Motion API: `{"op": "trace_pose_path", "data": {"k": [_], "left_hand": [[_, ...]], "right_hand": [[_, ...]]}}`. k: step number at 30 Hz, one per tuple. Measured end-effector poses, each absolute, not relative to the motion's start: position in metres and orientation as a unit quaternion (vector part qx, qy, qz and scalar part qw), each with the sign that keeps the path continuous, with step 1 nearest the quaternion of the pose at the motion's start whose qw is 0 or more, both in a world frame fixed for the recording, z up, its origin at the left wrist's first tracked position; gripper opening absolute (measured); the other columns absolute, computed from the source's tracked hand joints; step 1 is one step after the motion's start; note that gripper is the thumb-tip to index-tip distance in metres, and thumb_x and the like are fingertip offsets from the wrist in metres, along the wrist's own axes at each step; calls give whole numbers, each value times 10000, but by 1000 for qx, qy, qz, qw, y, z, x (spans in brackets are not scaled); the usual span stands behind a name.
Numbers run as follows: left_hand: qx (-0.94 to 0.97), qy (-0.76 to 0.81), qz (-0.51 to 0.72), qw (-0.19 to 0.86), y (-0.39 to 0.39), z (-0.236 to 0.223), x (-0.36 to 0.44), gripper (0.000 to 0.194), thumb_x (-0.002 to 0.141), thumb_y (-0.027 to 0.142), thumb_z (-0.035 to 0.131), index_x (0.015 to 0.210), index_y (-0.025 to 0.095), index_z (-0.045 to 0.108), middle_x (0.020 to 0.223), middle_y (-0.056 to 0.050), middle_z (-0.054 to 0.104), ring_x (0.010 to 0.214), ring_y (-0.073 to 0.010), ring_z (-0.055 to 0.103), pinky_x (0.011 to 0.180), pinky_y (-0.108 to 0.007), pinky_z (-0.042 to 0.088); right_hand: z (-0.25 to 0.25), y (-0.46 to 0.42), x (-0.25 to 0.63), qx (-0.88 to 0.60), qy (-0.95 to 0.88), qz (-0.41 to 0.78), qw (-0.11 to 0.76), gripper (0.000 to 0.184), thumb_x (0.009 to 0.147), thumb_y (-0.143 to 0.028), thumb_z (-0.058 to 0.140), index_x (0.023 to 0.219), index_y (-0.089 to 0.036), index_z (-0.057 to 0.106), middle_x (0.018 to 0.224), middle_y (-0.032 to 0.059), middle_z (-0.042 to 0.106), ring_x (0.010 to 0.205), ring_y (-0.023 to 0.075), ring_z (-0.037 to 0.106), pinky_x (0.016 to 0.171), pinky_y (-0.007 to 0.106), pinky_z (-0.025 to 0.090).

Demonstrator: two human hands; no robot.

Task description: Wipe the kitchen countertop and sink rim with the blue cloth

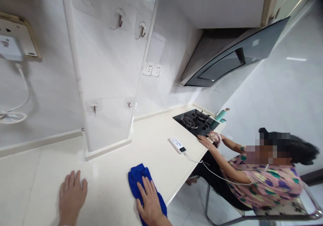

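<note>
On the pale countertop [111, 182], a blue cloth [137, 173] lies bunched near the front edge. My right hand [150, 199] rests on top of this cloth, fingers stretched out and a little spread, pressing it flat without wrapping round it. To the left, my left hand [72, 197] lies palm down at the countertop, with its fingers extended and nothing in them. Part of the cloth is hidden beneath my right hand.
A white power bank [177, 145] with a cable lies on the counter. Farther off is a black gas hob [196, 122] under a range hood [222, 66]. A seated person [267, 182] at right has a hand on the counter edge. A wall corner [108, 148] juts out.
</note>
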State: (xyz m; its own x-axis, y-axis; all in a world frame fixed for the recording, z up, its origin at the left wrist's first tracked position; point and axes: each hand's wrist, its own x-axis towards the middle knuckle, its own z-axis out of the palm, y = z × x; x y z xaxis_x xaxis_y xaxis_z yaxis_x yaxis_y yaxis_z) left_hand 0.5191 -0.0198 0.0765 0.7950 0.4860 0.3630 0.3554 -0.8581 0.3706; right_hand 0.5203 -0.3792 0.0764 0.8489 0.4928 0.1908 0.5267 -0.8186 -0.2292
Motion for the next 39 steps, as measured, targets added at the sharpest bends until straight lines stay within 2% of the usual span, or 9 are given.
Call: {"op": "trace_pose_path", "data": {"k": [5, 15, 19, 24, 32, 35, 39], "left_hand": [[933, 221, 242, 146, -21, 72, 520, 773, 962, 469, 98, 1403, -23, 499, 1526, -268, 428, 1471, -397, 324, 1225, -571, 263], [932, 247, 246, 98, -21, 62, 518, 647, 975, 382, 190, 1400, 33, 531, 1533, -203, 463, 1459, -349, 359, 1226, -537, 281], [933, 242, 250, 89, -20, 59, 517, 668, 984, 410, 174, 1422, 28, 504, 1544, -207, 447, 1465, -349, 356, 1226, -537, 281], [929, 240, 269, 80, -21, 57, 521, 694, 988, 448, 180, 1453, 12, 454, 1571, -239, 390, 1503, -371, 279, 1244, -573, 219], [935, 236, 248, 89, -19, 52, 517, 703, 957, 452, 181, 1466, 51, 452, 1610, -200, 343, 1555, -312, 160, 1263, -565, 179], [934, 227, 261, 92, -17, 47, 518, 694, 945, 442, 200, 1486, 67, 423, 1623, -194, 320, 1564, -300, 133, 1264, -579, 171], [935, 218, 261, 98, -13, 40, 517, 692, 930, 426, 200, 1512, 102, 387, 1594, -186, 378, 1563, -297, 140, 1256, -598, 176]], "right_hand": [[73, -415, 540, -962, -238, -74, 114, 596, 965, -322, 462, 1555, -308, 380, 1673, 30, 270, 1535, 287, 264, 1246, 530, 306], [40, -470, 635, -983, -116, -136, 50, 586, 958, -417, 350, 1465, -172, 514, 1582, 141, 429, 1488, 320, 359, 1195, 526, 348], [40, -463, 670, -983, -55, -167, 42, 626, 949, -430, 304, 1452, -121, 513, 1549, 199, 444, 1465, 339, 377, 1170, 531, 341], [42, -450, 714, -982, -12, -186, 42, 646, 937, -424, 274, 1448, -105, 508, 1533, 234, 445, 1449, 381, 372, 1133, 579, 342], [43, -422, 779, -984, 14, -178, 22, 675, 928, -405, 279, 1455, -35, 479, 1514, 309, 433, 1420, 453, 373, 1099, 653, 304], [44, -411, 802, -987, 15, -162, 17, 691, 928, -404, 282, 1483, -24, 440, 1533, 315, 406, 1438, 451, 350, 1100, 659, 293], [42, -395, 832, -987, -5, -160, 16, 685, 930, -414, 291, 1499, -64, 439, 1548, 274, 418, 1449, 423, 350, 1118, 641, 285]]}}
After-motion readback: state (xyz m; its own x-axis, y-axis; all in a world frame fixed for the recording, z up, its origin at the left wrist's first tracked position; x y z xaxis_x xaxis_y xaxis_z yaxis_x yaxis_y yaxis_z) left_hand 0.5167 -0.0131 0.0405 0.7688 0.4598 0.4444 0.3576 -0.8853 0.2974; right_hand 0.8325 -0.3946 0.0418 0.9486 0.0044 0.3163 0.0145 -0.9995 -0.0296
